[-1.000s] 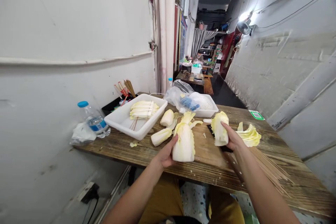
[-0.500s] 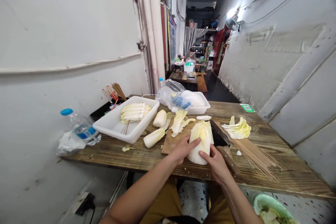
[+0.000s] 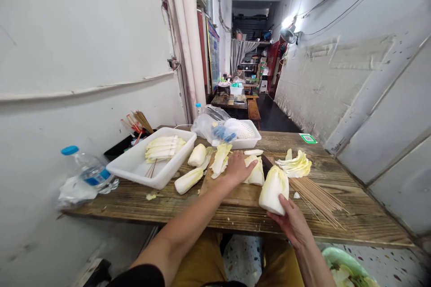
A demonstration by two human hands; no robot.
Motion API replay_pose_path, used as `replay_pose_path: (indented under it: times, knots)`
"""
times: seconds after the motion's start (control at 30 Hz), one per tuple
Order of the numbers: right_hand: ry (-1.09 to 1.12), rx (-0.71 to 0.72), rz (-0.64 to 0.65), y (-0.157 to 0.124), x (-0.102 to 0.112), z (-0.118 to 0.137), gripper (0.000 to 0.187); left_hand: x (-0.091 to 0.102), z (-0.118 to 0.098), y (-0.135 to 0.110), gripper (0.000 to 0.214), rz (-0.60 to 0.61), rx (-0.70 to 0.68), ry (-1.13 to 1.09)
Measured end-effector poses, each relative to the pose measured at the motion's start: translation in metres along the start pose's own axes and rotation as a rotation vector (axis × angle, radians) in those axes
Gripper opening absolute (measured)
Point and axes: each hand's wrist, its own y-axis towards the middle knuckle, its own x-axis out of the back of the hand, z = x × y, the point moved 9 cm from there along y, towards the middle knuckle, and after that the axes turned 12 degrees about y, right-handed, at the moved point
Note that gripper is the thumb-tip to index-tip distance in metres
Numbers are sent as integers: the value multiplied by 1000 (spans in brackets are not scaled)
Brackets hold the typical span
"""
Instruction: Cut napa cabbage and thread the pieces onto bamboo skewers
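My right hand (image 3: 292,217) grips a trimmed napa cabbage (image 3: 274,188) low on its side, tilted near the table's front edge. Over the wooden cutting board (image 3: 240,195) reaches my left hand (image 3: 238,168), its fingers stretched forward and thumb spread to the right. It lies at the left edge of a detached cabbage leaf (image 3: 255,174); whether it touches the leaf I cannot tell. Loose leaf pieces (image 3: 220,160) lie just left of this hand. A cleaver (image 3: 267,164) rests behind the held cabbage, which hides most of it.
Left of the board are two small cabbage hearts (image 3: 188,180). A white tray (image 3: 161,179) holds skewered leaves. Bamboo skewers (image 3: 319,199) and a leaf pile (image 3: 298,164) lie right. A water bottle (image 3: 94,172) stands far left; a green bin (image 3: 343,258) is below right.
My left hand has left the cabbage and reached forward to the board. My right hand has carried the cabbage rightward, and a loose leaf now shows on the board.
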Motion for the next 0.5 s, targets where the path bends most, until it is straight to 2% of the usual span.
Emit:
replay_pose_path:
  times: [0.07,0.13,0.2,0.33,0.5]
  knots:
    - [-82,78,-1,-3,-7,8,49,-14,-11,-20,61,102,-42,-83]
    - [-194,165,15,-7,-18,18,54,-38,-19,-46,63,332,-19,-368]
    - [-326,250,60,-13,-34,28,63,-51,-21,-69,59,502,92,-702]
    - [-584,409,165,-24,-63,43,75,-51,-8,-88,54,598,367,-1071]
    - [-778,664,234,-37,-82,60,59,-39,6,-93,52,605,442,-1308]
